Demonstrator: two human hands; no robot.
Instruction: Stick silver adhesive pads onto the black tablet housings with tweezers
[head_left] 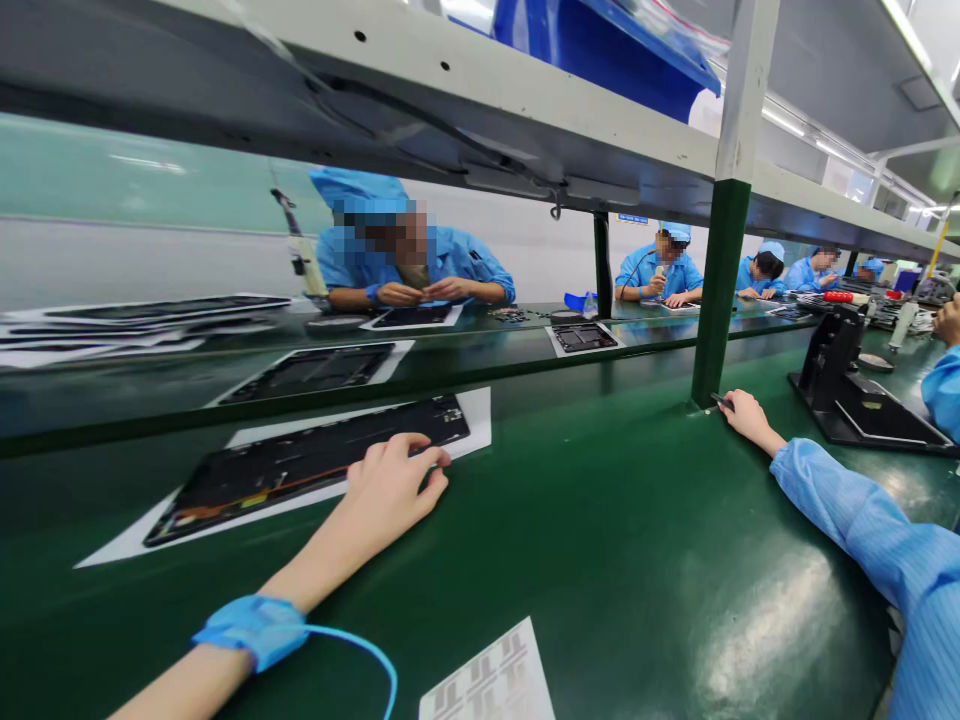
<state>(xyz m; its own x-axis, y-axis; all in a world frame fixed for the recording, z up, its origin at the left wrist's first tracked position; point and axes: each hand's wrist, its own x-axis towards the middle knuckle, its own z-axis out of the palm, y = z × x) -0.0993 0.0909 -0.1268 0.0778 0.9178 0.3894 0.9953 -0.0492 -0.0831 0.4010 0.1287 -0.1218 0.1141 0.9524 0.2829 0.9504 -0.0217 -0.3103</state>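
Observation:
My left hand (397, 480), a blue wrist strap behind it, lies over the near right edge of a black tablet housing (300, 450). Its fingers are bent and apart, with nothing seen between them. White paper (478, 415) sticks out from under the housing, which shows an orange strip along its near side. Far to the right, my right hand (745, 413) is closed on a slim dark tool (722, 402) at the foot of the green post. Only the tool's tip shows, so its kind is unclear.
A sheet with grey cut-out shapes (491, 680) lies at the near edge. A black stand (847, 380) is at right, beside another person's sleeve (943, 392). The green post (720, 290) carries an overhead shelf (525, 110). Across the bench, several people work; more housings (322, 370) lie there.

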